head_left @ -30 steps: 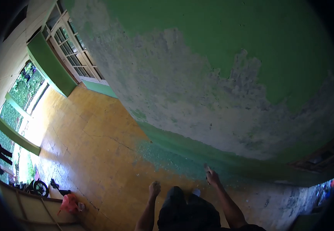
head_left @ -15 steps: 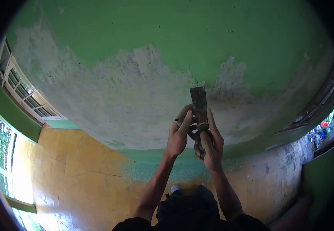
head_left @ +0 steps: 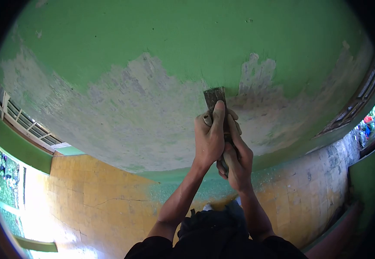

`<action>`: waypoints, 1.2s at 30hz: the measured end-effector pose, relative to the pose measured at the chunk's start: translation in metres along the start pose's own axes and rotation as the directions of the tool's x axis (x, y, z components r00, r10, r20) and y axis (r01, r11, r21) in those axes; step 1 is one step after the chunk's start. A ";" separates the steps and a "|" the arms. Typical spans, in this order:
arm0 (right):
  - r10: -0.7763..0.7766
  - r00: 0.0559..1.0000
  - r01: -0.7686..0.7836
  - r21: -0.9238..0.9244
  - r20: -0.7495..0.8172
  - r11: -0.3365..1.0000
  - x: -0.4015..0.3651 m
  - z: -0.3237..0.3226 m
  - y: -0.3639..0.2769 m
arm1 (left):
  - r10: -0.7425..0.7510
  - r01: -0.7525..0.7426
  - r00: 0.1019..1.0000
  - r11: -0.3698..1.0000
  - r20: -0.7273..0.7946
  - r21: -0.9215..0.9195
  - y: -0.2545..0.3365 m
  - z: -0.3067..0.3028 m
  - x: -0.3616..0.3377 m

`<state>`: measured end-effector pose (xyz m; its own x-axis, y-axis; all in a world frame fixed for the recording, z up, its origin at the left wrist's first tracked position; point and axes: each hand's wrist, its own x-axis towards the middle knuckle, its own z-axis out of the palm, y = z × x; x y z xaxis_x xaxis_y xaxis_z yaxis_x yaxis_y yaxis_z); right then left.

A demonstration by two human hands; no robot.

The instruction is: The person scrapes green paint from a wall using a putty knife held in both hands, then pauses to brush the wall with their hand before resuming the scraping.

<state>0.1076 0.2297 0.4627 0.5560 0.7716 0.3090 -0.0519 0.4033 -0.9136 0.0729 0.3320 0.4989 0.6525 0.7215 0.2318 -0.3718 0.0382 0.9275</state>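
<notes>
A scraper [head_left: 213, 96] with a flat, worn metal blade points up the wall, its edge at or very near the border of the green paint. My left hand [head_left: 210, 140] is closed round the lower blade, the thumb lying along its face. Between this hand's fingers a small pale round-ended thing [head_left: 207, 119] pokes out; I cannot make out what it is. Lower down, my right hand [head_left: 238, 162] is wrapped round the dark handle, mostly hidden by the fingers. Bare grey-white patches [head_left: 153, 116] spread over the wall beneath the green paint [head_left: 187, 39].
Below the wall runs a yellowish tiled floor [head_left: 109, 185] with cracks and pale flakes near the wall base. A louvred window [head_left: 34, 129] is at left, and another framed opening [head_left: 360, 97] at right. My shoes stand close to the wall.
My left hand has moved up from beside the scraper's neck and closed over its blade. The right hand keeps its grip on the handle. The view has shifted slightly.
</notes>
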 end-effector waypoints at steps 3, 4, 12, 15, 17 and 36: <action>0.032 0.999 -0.032 0.005 0.003 0.999 -0.006 -0.003 0.000 | 0.006 -0.006 1.000 1.000 -0.013 0.001 -0.002 0.002 0.000; 0.019 1.000 -0.019 0.015 0.010 1.000 -0.001 -0.003 -0.002 | 0.016 -0.016 1.000 1.000 -0.011 -0.005 -0.001 0.003 0.002; 0.101 0.995 -0.102 0.011 0.019 0.995 -0.005 -0.012 -0.005 | 0.026 -0.027 0.997 1.000 -0.069 -0.010 -0.008 0.008 0.000; 0.125 0.992 -0.126 0.035 0.019 0.991 -0.003 -0.011 -0.014 | -0.001 -0.002 0.997 0.999 -0.072 -0.053 -0.005 0.011 -0.002; 0.101 0.995 -0.101 0.030 0.010 0.994 -0.004 -0.011 -0.009 | -0.017 0.011 0.996 0.998 -0.082 -0.067 -0.006 0.012 -0.005; 0.065 0.998 -0.065 0.017 0.028 0.998 0.006 -0.019 -0.004 | 0.039 -0.041 0.995 0.999 -0.094 -0.025 -0.009 0.014 0.005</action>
<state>0.1272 0.2233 0.4633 0.5279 0.8096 0.2566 -0.1021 0.3605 -0.9272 0.0887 0.3262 0.4960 0.5727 0.7841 0.2392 -0.4147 0.0253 0.9096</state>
